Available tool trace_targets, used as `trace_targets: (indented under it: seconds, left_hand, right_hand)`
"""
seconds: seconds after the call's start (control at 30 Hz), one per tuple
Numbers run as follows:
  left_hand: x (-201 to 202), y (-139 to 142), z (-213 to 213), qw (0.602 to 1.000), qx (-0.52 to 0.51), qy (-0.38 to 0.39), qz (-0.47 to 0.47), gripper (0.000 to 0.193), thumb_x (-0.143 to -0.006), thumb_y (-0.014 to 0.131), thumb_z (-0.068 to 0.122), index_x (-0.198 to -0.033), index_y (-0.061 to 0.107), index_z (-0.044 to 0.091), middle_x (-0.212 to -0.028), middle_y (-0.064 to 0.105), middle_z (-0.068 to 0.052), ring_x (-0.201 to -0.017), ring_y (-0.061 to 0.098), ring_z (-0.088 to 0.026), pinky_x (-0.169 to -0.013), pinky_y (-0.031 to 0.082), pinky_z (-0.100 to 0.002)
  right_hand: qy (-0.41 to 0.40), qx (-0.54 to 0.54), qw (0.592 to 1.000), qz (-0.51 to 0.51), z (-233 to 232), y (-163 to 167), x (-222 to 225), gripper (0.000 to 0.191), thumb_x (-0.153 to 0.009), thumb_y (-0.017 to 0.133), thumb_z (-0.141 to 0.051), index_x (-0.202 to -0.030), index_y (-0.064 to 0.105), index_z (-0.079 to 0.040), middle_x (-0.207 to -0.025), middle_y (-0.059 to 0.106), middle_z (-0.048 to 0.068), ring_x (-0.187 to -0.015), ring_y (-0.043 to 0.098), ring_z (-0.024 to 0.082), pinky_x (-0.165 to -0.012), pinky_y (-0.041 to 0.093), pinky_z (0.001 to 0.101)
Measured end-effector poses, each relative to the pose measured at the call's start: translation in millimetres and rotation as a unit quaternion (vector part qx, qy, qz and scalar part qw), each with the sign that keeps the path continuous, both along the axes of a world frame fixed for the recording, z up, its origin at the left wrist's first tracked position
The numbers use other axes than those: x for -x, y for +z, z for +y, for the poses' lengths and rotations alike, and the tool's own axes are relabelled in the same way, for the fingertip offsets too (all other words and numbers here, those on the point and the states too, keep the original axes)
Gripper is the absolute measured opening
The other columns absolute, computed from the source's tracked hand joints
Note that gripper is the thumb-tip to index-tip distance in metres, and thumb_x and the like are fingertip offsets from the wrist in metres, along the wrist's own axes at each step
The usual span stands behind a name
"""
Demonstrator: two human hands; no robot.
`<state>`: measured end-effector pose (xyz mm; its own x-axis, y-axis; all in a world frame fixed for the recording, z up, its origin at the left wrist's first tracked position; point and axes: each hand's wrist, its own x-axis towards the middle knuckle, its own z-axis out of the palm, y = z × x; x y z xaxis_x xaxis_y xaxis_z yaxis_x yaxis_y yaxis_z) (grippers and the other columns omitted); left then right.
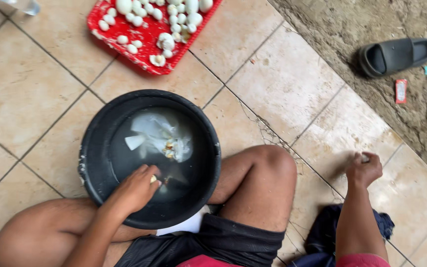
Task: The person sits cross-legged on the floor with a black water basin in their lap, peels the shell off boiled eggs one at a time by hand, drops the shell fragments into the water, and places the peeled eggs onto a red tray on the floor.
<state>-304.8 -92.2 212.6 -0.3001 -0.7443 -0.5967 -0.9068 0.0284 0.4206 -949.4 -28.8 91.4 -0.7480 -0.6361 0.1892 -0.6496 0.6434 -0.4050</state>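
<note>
A small pale piece sits at the fingertips of the left hand, which is curled loosely around it inside the black basin, near the basin's near rim; water and white scraps fill the basin's middle; the right hand is closed in a fist on the tiled floor, gripping something too hidden to tell; a red tray of white peeled pieces lies beyond the basin's far rim; a dark sandal rests at the floor's far right corner.

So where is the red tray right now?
In the head view the red tray lies on the tiled floor at top centre-left, holding white pieces, just beyond the black basin.
</note>
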Motion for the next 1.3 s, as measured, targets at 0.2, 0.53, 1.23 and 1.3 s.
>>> trace_targets:
  seconds: [0.2, 0.53, 1.23, 1.3]
  left_hand:
    - [-41, 9, 31, 0.997, -0.046, -0.050, -0.045, 0.033, -0.099, 0.056, 0.039, -0.116, 0.060, 0.010, -0.123, 0.068, -0.015, -0.120, 0.062, -0.035, -0.099, 0.050, -0.049]
    - [-100, 15, 36, 0.994, 0.027, -0.056, 0.092, 0.039, -0.098, 0.056, 0.032, -0.122, 0.057, 0.002, -0.118, 0.067, -0.021, -0.111, 0.064, -0.041, -0.095, 0.050, -0.051]
    - [-170, 18, 71, 0.989, -0.059, -0.132, 0.039, 0.019, -0.087, 0.064, 0.010, -0.095, 0.077, -0.001, -0.102, 0.073, -0.024, -0.102, 0.071, -0.039, -0.089, 0.056, -0.047]
    - [-166, 13, 69, 0.991, -0.056, -0.121, 0.025, 0.021, -0.086, 0.063, 0.012, -0.096, 0.078, 0.001, -0.105, 0.072, -0.024, -0.105, 0.070, -0.038, -0.090, 0.056, -0.048]
  right_hand:
    - [0.204, 0.056, 0.899, -0.384, -133, 56, -172, 0.025, -0.107, 0.065, -0.023, -0.111, 0.069, 0.001, -0.092, 0.071, 0.009, -0.075, 0.065, 0.013, -0.066, 0.055, 0.0288]
    - [0.399, 0.119, 0.803, -0.426, -273, 191, -466, 0.038, -0.101, 0.063, -0.023, -0.132, 0.066, -0.001, -0.120, 0.072, 0.010, -0.106, 0.070, 0.016, -0.085, 0.060, 0.0334]
    - [0.619, -0.298, 0.724, -0.061, -2, 295, -657, 0.041, -0.091, 0.065, -0.038, -0.125, 0.066, -0.015, -0.111, 0.073, 0.013, -0.095, 0.070, 0.036, -0.082, 0.056, 0.0485]
    - [0.627, -0.284, 0.723, -0.058, -3, 297, -657, 0.042, -0.091, 0.065, -0.037, -0.127, 0.065, -0.015, -0.112, 0.072, 0.014, -0.095, 0.070, 0.037, -0.082, 0.056, 0.0482]
